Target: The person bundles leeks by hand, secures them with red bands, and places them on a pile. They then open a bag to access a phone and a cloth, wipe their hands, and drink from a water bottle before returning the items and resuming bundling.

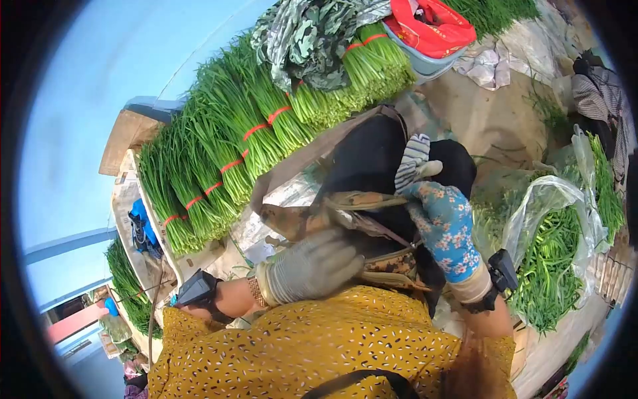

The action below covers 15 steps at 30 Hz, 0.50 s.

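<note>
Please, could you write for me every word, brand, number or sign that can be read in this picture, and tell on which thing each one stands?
There is no text that I can read.
Red bag: any print is too small and blurred to read.
Cardboard piece: no readable lettering.
Black devices on the left wrist and right wrist: no readable brand or number.

Left hand (316, 266) motion-blurred; can't separate its fingers cleanly. Right hand (442, 229) under flowered fabric, fingertips unclear to me. Camouflage cloth (309, 50) hides parts of green bundles (232, 136). Top edge crops red bag (432, 30); bottom edge cuts yellow garment (299, 339). Far-left items (116, 329) too small for me.
</note>
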Each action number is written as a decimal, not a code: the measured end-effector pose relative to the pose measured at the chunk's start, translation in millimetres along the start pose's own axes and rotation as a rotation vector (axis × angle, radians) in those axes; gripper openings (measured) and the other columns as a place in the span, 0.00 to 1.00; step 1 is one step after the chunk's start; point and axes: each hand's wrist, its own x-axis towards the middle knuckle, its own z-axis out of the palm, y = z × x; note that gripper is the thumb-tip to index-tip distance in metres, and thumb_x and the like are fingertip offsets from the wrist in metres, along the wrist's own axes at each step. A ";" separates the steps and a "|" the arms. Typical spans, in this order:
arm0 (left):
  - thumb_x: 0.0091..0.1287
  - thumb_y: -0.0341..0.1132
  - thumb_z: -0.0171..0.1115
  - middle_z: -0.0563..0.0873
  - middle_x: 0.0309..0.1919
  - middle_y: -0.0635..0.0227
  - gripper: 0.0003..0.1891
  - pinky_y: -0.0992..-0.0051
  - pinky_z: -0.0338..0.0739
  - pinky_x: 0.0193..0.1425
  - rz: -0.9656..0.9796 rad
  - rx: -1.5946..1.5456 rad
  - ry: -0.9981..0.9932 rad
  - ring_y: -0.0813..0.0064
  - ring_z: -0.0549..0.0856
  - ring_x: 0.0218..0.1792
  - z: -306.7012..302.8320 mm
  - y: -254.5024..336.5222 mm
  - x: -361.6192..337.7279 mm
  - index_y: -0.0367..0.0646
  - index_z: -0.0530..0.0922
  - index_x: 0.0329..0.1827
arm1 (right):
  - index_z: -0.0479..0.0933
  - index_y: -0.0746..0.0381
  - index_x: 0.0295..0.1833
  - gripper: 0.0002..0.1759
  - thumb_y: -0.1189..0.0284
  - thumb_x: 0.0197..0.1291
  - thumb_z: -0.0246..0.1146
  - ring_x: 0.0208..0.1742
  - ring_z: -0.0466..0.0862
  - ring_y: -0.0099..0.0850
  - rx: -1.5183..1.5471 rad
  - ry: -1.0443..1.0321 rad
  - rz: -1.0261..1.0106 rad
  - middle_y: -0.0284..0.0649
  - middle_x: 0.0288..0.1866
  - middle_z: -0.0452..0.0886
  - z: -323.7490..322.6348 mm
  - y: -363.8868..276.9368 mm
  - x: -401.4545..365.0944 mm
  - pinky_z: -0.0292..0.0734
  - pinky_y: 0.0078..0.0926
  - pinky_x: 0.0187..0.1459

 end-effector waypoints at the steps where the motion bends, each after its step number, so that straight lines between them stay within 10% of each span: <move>1: 0.53 0.36 0.60 0.84 0.45 0.65 0.21 0.63 0.77 0.59 -0.013 0.004 0.026 0.65 0.84 0.46 2.5 1.5 -2.9 0.45 0.81 0.53 | 0.80 0.60 0.37 0.10 0.77 0.46 0.68 0.36 0.82 0.44 -0.021 -0.020 -0.067 0.42 0.34 0.82 -7.4 -6.0 2.4 0.76 0.39 0.35; 6: 0.52 0.37 0.61 0.82 0.49 0.65 0.24 0.62 0.75 0.61 -0.054 0.025 -0.054 0.64 0.81 0.51 -3.8 -1.2 0.6 0.44 0.80 0.54 | 0.81 0.53 0.40 0.09 0.74 0.52 0.65 0.36 0.85 0.33 0.216 -0.076 -0.130 0.34 0.36 0.84 -14.8 -48.3 -22.9 0.79 0.33 0.34; 10: 0.49 0.38 0.61 0.81 0.51 0.65 0.25 0.60 0.74 0.62 -0.090 0.044 -0.241 0.64 0.79 0.53 -1.4 1.5 6.5 0.44 0.81 0.53 | 0.81 0.55 0.42 0.09 0.72 0.54 0.61 0.32 0.84 0.37 -0.365 -0.418 -0.147 0.40 0.31 0.81 13.7 -45.3 -28.9 0.79 0.33 0.32; 15: 0.47 0.36 0.60 0.81 0.48 0.66 0.25 0.61 0.76 0.59 -0.037 0.089 -0.091 0.66 0.80 0.47 -7.4 0.8 -10.4 0.44 0.81 0.52 | 0.82 0.58 0.40 0.08 0.72 0.56 0.60 0.33 0.84 0.38 -0.257 -0.336 -0.128 0.41 0.31 0.81 25.4 -29.2 -12.6 0.79 0.36 0.34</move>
